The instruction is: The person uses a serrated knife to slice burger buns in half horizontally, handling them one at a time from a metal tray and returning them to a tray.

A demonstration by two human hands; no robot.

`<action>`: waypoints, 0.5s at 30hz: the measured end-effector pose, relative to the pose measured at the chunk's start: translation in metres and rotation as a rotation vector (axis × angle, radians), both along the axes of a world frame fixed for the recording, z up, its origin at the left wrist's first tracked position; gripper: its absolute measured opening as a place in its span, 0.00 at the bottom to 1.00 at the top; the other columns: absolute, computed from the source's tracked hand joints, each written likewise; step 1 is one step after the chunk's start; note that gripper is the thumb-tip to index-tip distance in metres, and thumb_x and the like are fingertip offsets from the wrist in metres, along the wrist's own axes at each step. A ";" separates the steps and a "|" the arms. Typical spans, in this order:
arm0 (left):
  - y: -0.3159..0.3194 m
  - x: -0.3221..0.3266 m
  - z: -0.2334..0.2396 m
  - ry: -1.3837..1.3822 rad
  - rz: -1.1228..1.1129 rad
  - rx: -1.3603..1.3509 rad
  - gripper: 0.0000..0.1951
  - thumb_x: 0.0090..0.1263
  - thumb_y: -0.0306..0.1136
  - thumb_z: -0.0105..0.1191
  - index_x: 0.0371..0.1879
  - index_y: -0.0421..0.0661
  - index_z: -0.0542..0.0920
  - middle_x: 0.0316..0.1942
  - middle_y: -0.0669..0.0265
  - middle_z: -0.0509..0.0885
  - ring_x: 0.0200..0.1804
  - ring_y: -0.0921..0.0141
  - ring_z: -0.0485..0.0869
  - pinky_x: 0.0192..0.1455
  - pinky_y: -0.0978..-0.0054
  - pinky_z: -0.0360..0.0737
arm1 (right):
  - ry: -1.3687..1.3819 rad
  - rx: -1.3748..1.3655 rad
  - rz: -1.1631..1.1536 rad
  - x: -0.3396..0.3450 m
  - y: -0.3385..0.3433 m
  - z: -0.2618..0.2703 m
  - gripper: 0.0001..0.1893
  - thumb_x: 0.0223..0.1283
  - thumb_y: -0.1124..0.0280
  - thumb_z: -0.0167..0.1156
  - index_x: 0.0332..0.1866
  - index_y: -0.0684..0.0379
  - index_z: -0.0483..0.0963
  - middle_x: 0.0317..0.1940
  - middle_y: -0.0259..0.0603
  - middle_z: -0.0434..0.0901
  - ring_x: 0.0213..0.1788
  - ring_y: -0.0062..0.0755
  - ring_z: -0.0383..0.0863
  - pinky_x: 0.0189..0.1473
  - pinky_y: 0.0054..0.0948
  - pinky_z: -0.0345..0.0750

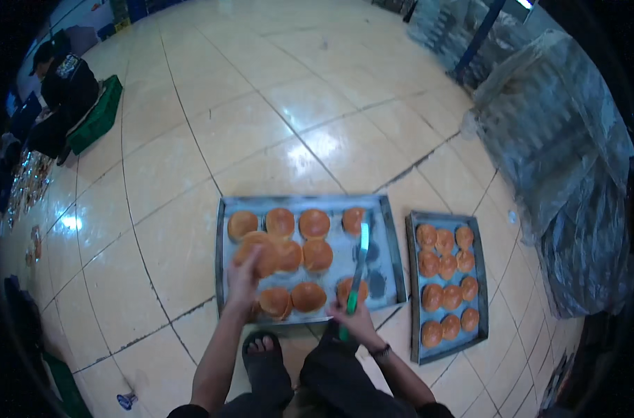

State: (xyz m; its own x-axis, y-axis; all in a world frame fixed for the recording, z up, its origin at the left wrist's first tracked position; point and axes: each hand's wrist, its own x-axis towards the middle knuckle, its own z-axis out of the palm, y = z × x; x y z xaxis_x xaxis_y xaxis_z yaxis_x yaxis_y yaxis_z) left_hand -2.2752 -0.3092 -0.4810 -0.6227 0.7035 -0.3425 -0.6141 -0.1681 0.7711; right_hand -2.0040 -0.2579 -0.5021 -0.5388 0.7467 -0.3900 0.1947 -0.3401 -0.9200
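Note:
Before me on the floor lies a metal baking tray (343,202) with several round golden-brown buns (314,224) in rows. My left hand (243,277) grips a bun (258,254) over the tray's left side; it looks slightly blurred and covers part of the buns behind it. In my right hand (354,320), near the tray's front edge, is a long-bladed knife (352,300) with a green handle. Its blade points away from me, over the right part of the tray. A single bun (354,221) sits near the blade tip, and dark round marks show on the tray bottom.
A second tray of buns (446,298) stands to the right on the tiled floor (275,141). Plastic sheeting (552,157) covers a stack beyond it. Far left, a person (68,86) sits on a green crate (96,116). A small cup (126,400) lies at lower left.

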 end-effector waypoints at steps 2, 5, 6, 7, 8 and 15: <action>-0.003 0.040 -0.023 0.027 -0.282 -0.129 0.21 0.66 0.35 0.62 0.54 0.37 0.77 0.48 0.61 0.83 0.49 0.71 0.82 0.49 0.73 0.82 | 0.244 -0.048 -0.162 -0.030 0.007 0.000 0.20 0.51 0.70 0.74 0.34 0.56 0.64 0.33 0.29 0.74 0.40 0.24 0.78 0.40 0.27 0.79; -0.002 0.093 -0.085 0.088 -0.495 -0.227 0.21 0.71 0.44 0.56 0.48 0.35 0.78 0.40 0.63 0.83 0.44 0.71 0.82 0.48 0.73 0.79 | 0.161 -0.259 -0.347 -0.026 0.009 -0.028 0.19 0.51 0.74 0.73 0.37 0.54 0.65 0.34 0.30 0.75 0.35 0.21 0.79 0.37 0.23 0.80; 0.000 0.097 -0.099 0.267 -0.557 -0.246 0.24 0.72 0.48 0.54 0.46 0.34 0.78 0.36 0.63 0.83 0.42 0.70 0.82 0.48 0.73 0.78 | 0.158 -0.225 -0.389 -0.018 0.011 -0.043 0.19 0.51 0.74 0.73 0.36 0.54 0.65 0.33 0.30 0.75 0.34 0.21 0.79 0.35 0.23 0.80; 0.003 0.095 -0.104 0.251 -0.558 -0.260 0.24 0.72 0.48 0.54 0.46 0.34 0.78 0.36 0.63 0.83 0.42 0.70 0.82 0.48 0.73 0.78 | 0.148 -0.189 -0.432 -0.009 0.013 -0.046 0.18 0.51 0.74 0.73 0.35 0.54 0.65 0.32 0.30 0.75 0.33 0.20 0.79 0.34 0.23 0.79; 0.009 0.092 -0.111 0.385 -0.455 -0.339 0.26 0.72 0.51 0.52 0.48 0.34 0.76 0.37 0.60 0.82 0.43 0.67 0.81 0.50 0.70 0.77 | 0.132 -0.204 -0.435 0.004 0.018 -0.049 0.18 0.51 0.74 0.73 0.35 0.54 0.65 0.32 0.30 0.75 0.33 0.20 0.79 0.34 0.23 0.79; 0.055 -0.026 -0.200 0.556 -0.141 -0.808 0.40 0.64 0.53 0.58 0.63 0.30 0.62 0.56 0.44 0.72 0.59 0.58 0.74 0.60 0.61 0.72 | 0.103 -0.120 -0.583 0.014 0.088 -0.068 0.12 0.61 0.67 0.66 0.33 0.55 0.68 0.29 0.29 0.74 0.32 0.21 0.79 0.31 0.23 0.80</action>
State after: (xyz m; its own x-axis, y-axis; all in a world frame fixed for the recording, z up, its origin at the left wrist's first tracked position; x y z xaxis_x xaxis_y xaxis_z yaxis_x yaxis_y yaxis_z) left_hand -2.3010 -0.2545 -0.6809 -0.7689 0.4669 -0.4367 -0.1044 0.5823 0.8062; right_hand -1.9899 -0.1699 -0.5705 -0.0933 0.8842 -0.4578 -0.1435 -0.4669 -0.8726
